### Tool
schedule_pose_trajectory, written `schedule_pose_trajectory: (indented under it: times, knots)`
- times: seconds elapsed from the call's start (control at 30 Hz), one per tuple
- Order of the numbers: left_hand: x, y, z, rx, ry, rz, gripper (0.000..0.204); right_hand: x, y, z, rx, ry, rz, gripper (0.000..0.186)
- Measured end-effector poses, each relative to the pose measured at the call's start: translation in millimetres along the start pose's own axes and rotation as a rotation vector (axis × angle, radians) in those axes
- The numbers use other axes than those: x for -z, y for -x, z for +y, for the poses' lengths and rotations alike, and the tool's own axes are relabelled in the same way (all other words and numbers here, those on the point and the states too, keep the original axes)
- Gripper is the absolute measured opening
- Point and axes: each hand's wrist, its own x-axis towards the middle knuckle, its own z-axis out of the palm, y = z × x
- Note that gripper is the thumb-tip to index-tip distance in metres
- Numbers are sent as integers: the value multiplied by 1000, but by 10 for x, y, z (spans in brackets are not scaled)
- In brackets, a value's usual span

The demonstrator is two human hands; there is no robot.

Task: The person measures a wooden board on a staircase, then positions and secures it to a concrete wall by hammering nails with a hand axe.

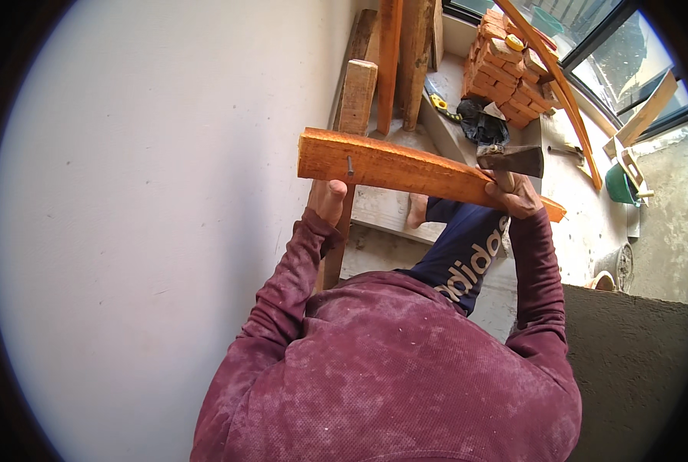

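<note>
A reddish-brown wooden plank [405, 168] lies crosswise in front of me, sloping down to the right. Near its left end a nail [350, 165] sticks out of the face. My left hand [328, 202] is closed at the plank's lower edge, just below the nail, thumb up; its other fingers are hidden. Behind the plank stands an upright timber [355, 98]. My right hand [519, 197] is wrapped round the short visible part of a handle, close below the wide dark metal head of a hatchet-like hammer [513, 160]. That hand also rests against the plank's right part.
A white wall [151, 192] runs along my left. Stacked bricks [505, 73], a black plastic bag [481, 123] and a yellow-handled saw [439, 102] are ahead. A green bucket [621, 185] stands right, by a long leaning board [563, 88]. Rough masonry [629, 354] is at lower right.
</note>
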Motion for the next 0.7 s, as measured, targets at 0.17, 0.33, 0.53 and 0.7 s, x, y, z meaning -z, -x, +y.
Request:
schedule_pose_trajectory:
  times: [0.17,0.33,0.53,0.7]
  knots:
    - [-95,-7,247,-105,-65,153,99,-4,-37,-50,-14,49,24,38]
    - [-115,-53,406,-46,-174,225,95,87,-74,52,-18,274,15,44]
    - [13,-81,355,-69,-274,199,96,-176,74,-44,7,170,129,41]
    - [238,-78,337,28,-421,61,94,-313,138,-115,253,345,271,40]
